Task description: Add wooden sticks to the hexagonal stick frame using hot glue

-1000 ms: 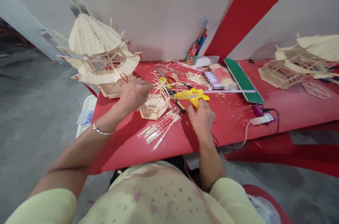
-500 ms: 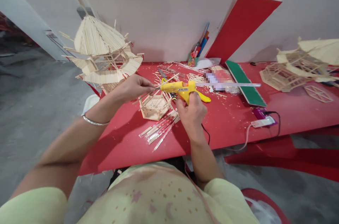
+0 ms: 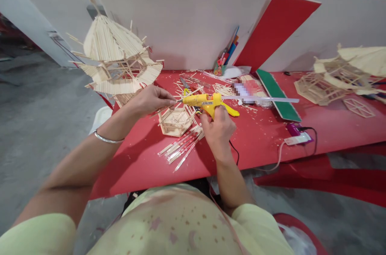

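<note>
My right hand (image 3: 219, 125) is wrapped round the handle of a yellow hot glue gun (image 3: 199, 100), which points left. A long clear glue stick (image 3: 265, 99) sticks out of its back end. My left hand (image 3: 152, 100) is pinched on thin wooden sticks close to the gun's nozzle; how many cannot be made out. Below the gun, a small hexagonal stick frame (image 3: 175, 121) rests on the red table (image 3: 135, 158). In front of it lie several wooden sticks in clear wrappers (image 3: 182, 146).
A tall stick pavilion model (image 3: 111, 46) stands at the left, another stick model (image 3: 331, 74) at the right. Behind are scissors (image 3: 184, 83), loose sticks (image 3: 223, 88) and a pen holder (image 3: 219, 68). A green board (image 3: 279, 96) and a power adapter (image 3: 297, 136) lie at right.
The stick in my left hand has shifted slightly at the nozzle, with its angle a little changed. The glue gun has barely moved, and both grips stay the same.
</note>
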{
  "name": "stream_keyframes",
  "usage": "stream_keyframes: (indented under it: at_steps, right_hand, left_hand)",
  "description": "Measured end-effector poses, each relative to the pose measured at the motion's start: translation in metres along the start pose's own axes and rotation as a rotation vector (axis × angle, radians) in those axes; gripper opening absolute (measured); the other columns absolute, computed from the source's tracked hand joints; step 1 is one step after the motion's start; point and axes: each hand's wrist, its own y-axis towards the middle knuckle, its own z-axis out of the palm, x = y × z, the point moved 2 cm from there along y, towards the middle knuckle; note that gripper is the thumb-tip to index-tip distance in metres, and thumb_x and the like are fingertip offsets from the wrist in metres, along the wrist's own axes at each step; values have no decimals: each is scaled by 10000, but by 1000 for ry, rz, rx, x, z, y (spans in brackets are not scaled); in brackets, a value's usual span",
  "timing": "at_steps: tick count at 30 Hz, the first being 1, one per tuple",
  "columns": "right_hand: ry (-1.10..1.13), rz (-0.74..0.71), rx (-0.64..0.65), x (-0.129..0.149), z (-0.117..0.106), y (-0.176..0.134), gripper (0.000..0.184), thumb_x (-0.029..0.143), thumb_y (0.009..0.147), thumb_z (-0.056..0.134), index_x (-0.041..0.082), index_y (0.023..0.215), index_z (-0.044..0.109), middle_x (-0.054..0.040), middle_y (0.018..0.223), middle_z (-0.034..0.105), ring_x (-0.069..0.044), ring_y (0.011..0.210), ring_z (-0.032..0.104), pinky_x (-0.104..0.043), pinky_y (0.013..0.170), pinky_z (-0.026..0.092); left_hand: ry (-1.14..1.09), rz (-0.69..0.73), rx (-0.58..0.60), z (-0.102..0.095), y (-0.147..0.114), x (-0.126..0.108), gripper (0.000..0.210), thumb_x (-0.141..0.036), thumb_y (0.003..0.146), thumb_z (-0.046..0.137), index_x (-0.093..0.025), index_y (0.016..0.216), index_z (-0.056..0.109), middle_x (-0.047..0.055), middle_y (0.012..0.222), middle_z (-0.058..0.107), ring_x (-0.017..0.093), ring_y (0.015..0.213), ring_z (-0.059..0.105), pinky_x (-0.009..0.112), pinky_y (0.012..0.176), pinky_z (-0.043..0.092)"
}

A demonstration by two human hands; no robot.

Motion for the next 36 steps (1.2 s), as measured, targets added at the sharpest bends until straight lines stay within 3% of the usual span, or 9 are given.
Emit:
stream_keyframes:
  at_steps: [9,14,18,20,23,26,27,31,36]
  right_hand:
    - [48,119,72,-15,1,-8,257,390,928,578,173,1038,662,-83,879,677,-211,749,599,-303,645,396]
    - [-44,374,158,-88,-12,-41,381,529,879,620,161,955,683,-90,819,675,-230,715,589,-320,652,390]
    - [-233,447,496,-141,-27,-78,523,641,898,598,138,928,736,-138,775,705,-250,672,623,-327,618,379]
    - [-327,413,513,-147,-37,-81,555,645,928,578,126,965,771,-184,831,733,-284,731,663,-353,648,413]
    - [-171,326,264,-126,-48,-58,466,529,1001,538,146,1044,799,-191,970,771,-300,885,705,-403,779,491]
    - [322,249,100,-87,-40,-20,379,483,1011,570,189,1058,806,-118,1028,792,-237,951,723,-380,912,535]
    - [449,252,98,-75,-33,-8,360,490,997,599,206,1064,809,-98,1036,797,-225,951,727,-371,913,546]
    - [826,321,314,-35,7,21,407,543,901,719,217,1128,803,-52,995,811,-203,860,738,-346,825,590]
    - [951,357,331,-17,35,23,350,524,895,720,211,1010,825,-19,865,799,-173,767,710,-325,781,582]
  left_hand:
    - [-98,-23,43,1,2,-2,211,-371,746,833,-175,822,822,10,514,600,73,389,376,235,393,264]
    - [43,72,-47,-3,7,3,213,-394,750,818,-201,836,841,20,549,647,86,413,415,242,412,285]
    - [157,187,-87,-5,13,0,153,-335,752,808,-210,831,846,47,680,738,137,558,589,251,508,419]
    - [216,263,-89,-5,17,-2,128,-300,761,795,-208,834,848,49,734,762,159,658,659,258,604,481]
    - [327,352,-87,-6,22,-3,135,-263,773,773,-213,868,855,49,800,781,176,747,700,271,705,514]
    - [438,404,-88,-7,23,-1,157,-265,795,749,-221,900,858,56,835,783,186,787,697,286,746,516]
    - [468,423,-96,-8,23,0,165,-273,809,738,-225,910,858,58,841,781,188,793,692,289,751,513]
    - [549,476,-138,-9,20,6,184,-311,849,708,-251,939,857,56,829,764,194,811,676,291,741,497]
    - [524,542,-168,-9,16,6,161,-311,852,723,-254,930,853,54,762,737,211,831,676,299,732,489]
